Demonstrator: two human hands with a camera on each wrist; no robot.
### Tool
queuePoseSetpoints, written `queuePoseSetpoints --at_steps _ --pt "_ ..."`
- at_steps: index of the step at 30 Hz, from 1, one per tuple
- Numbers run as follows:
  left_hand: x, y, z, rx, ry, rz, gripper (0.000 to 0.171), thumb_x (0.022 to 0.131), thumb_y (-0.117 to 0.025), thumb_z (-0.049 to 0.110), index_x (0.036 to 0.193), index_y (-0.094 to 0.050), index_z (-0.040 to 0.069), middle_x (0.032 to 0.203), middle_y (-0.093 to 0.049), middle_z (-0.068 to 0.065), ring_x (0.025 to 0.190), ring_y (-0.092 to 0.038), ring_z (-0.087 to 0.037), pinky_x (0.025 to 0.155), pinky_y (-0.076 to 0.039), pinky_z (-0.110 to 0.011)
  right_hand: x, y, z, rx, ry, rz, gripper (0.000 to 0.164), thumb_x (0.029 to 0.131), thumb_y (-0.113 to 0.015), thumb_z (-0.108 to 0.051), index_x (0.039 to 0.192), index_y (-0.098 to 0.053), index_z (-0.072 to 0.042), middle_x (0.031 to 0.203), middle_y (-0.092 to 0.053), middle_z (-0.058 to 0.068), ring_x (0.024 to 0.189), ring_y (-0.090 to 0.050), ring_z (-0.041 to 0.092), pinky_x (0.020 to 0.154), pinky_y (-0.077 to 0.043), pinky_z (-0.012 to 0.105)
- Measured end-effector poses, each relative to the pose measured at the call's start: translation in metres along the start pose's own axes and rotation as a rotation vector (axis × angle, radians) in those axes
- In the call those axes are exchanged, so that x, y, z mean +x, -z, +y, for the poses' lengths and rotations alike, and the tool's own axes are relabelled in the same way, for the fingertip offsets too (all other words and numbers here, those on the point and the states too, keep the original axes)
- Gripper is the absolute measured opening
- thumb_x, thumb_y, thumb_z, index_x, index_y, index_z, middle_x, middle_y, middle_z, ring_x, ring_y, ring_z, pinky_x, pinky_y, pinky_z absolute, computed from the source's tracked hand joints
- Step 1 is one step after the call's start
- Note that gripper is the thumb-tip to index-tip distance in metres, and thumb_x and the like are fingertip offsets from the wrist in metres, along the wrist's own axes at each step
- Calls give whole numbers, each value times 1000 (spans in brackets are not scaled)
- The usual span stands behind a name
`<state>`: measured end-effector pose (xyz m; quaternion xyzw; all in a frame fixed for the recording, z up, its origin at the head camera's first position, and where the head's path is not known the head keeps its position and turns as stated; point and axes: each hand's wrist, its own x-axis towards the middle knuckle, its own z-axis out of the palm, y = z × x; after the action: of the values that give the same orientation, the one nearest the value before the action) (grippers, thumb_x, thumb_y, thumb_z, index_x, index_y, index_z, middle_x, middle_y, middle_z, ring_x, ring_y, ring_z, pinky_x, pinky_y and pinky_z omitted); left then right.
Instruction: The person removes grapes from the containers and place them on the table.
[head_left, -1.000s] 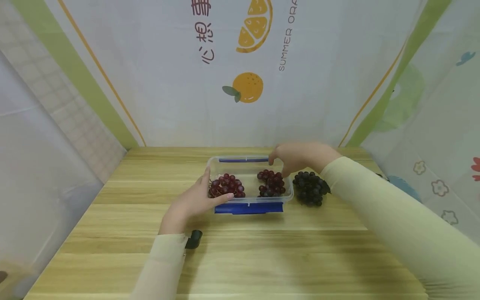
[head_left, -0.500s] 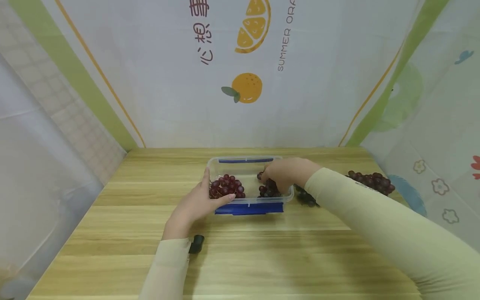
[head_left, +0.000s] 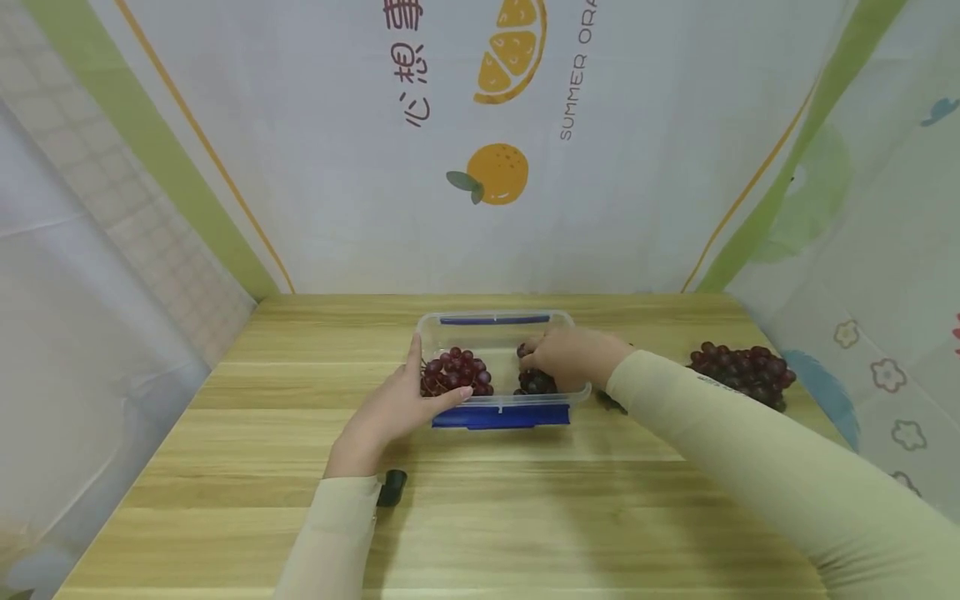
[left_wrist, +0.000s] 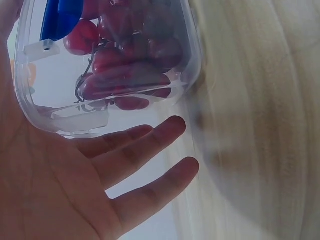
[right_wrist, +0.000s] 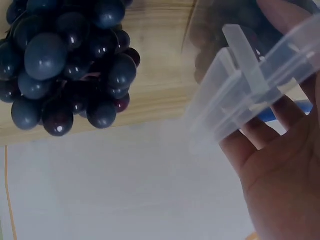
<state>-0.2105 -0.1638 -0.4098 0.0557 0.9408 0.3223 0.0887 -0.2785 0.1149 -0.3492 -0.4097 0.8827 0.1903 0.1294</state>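
A clear plastic box (head_left: 498,401) with blue side clips sits on the table. A red grape bunch (head_left: 456,372) lies in its left end and a darker grape bunch (head_left: 536,382) in its right end. My left hand (head_left: 387,408) rests at the left front corner, thumb along the front rim; in the left wrist view, its fingers (left_wrist: 145,192) are straight and spread beside the wall. My right hand (head_left: 573,354) reaches over the right rim and grips the darker bunch, its fingers partly hiding it. The right wrist view shows the hand (right_wrist: 282,165) behind the clear rim.
Just right of the box is a blue-black grape bunch (right_wrist: 65,70), mostly covered by my right forearm in the head view. Farther right lies a dark red grape bunch (head_left: 742,372). A printed white cloth (head_left: 495,242) hangs behind the wooden table (head_left: 495,517).
My right hand has come down from the box's right rim onto the darker grapes inside. The far-right bunch has come out from behind my sleeve. My left hand stays at the corner.
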Motion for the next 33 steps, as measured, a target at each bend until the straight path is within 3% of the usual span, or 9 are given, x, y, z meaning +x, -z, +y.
queuePoseSetpoints --at_steps 4,13,16,18,22,24,27,30,33 --pt "0 1 0 -6 -2 -7 137 83 -60 91 169 22 23 176 -22 -22 156 -38 -48 123 -37 -67 1 -4 -1 -9 -1 14 54 99 -71 -3 147 -63 -25 155 -59 6 121 -65 37 104 -58 50" --pt "0 2 0 -13 -1 -28 135 83 -59 91 168 24 26 177 -18 -21 158 -33 -47 125 -34 -67 2 -2 5 22 42 46 51 91 -79 -4 139 -70 -19 149 -63 11 130 -65 37 111 -55 50" --pt "0 3 0 -11 6 -38 134 84 -58 91 167 26 29 177 -18 -21 159 -33 -47 124 -35 -67 3 -2 8 25 67 62 45 91 -79 -5 134 -71 -17 146 -65 13 123 -68 34 106 -58 47" --pt "0 4 0 -3 10 -43 133 84 -57 92 167 26 29 177 -19 -21 159 -33 -47 124 -35 -67 2 -1 10 16 97 79 40 91 -78 -6 129 -72 -16 134 -68 12 107 -70 28 96 -60 42" --pt "0 6 1 9 11 -49 131 84 -55 92 167 27 30 177 -20 -21 158 -35 -47 123 -37 -67 -1 4 14 11 159 129 21 91 -75 -5 109 -71 -15 100 -59 3 74 -48 15 68 -44 31" --pt "-1 7 1 7 13 -51 131 84 -55 92 166 27 31 177 -21 -21 158 -35 -46 122 -37 -67 -3 8 15 30 180 158 14 93 -72 -4 93 -65 -16 91 -50 0 70 -36 13 65 -35 29" --pt "-2 8 1 -1 16 -52 131 84 -56 92 167 27 31 177 -19 -20 158 -35 -46 123 -37 -66 -7 15 16 85 190 186 32 94 -67 0 76 -48 -19 85 -39 -1 69 -27 12 64 -27 28" --pt "-2 8 1 1 13 -50 132 84 -56 93 167 26 30 177 -19 -20 159 -34 -46 124 -36 -66 -12 21 16 143 177 171 40 94 -65 2 73 -41 -21 84 -35 -2 70 -26 12 64 -27 27" --pt "-3 7 1 2 10 -49 133 83 -55 94 167 26 30 177 -19 -20 159 -33 -46 124 -35 -67 -15 29 15 179 161 143 34 90 -67 4 74 -47 -18 84 -40 -2 73 -31 13 66 -31 27"
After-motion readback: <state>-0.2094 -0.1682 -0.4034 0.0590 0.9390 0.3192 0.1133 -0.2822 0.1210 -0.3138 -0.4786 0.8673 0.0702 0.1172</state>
